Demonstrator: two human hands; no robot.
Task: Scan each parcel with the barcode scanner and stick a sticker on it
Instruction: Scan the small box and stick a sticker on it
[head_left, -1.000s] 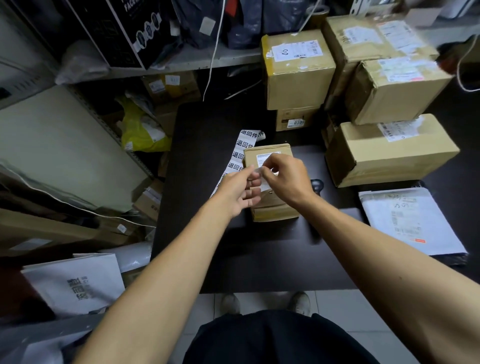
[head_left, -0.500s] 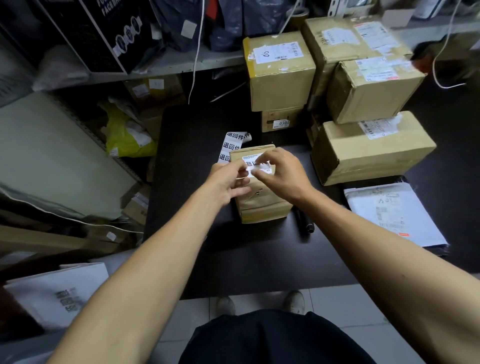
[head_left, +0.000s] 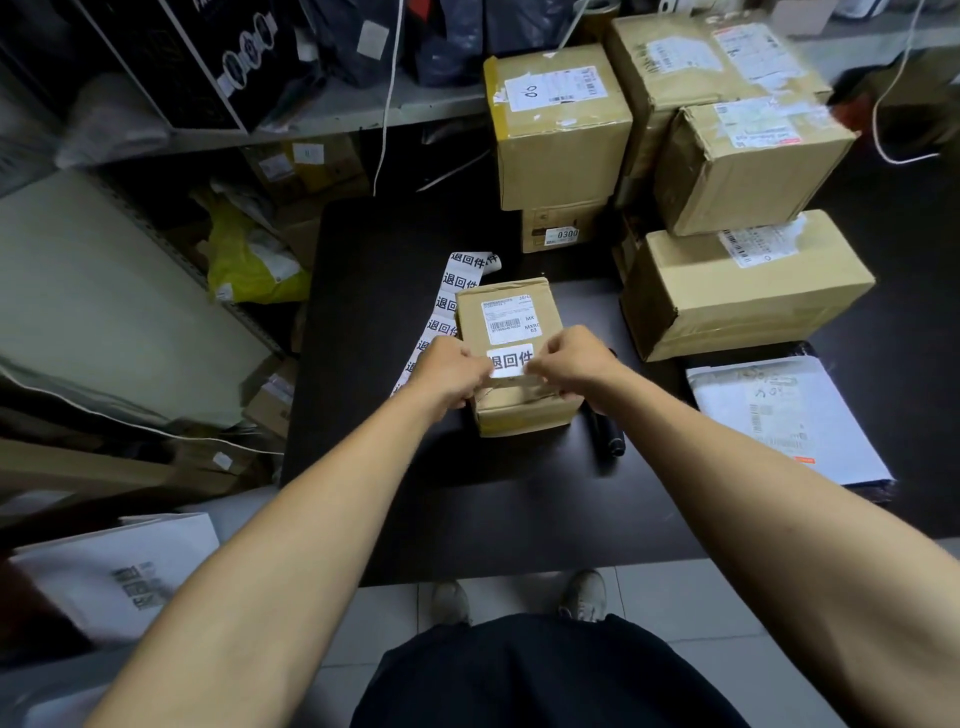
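Observation:
A small brown cardboard parcel lies on the dark table in front of me, with a white shipping label on top. Below that label sits a white sticker with three black characters. My left hand pinches the sticker's left edge and my right hand presses its right edge against the parcel. A strip of the same stickers trails off to the parcel's left. The black barcode scanner lies on the table just right of the parcel, partly under my right wrist.
Several brown boxes are stacked at the back right of the table. A white mailer bag lies at the right. Shelves with boxes and a yellow bag stand on the left. A white bag lies on the floor, lower left.
The sticker, held above the parcel's label a second ago, has come down and now lies flat on the parcel below the label. Both hands moved toward me.

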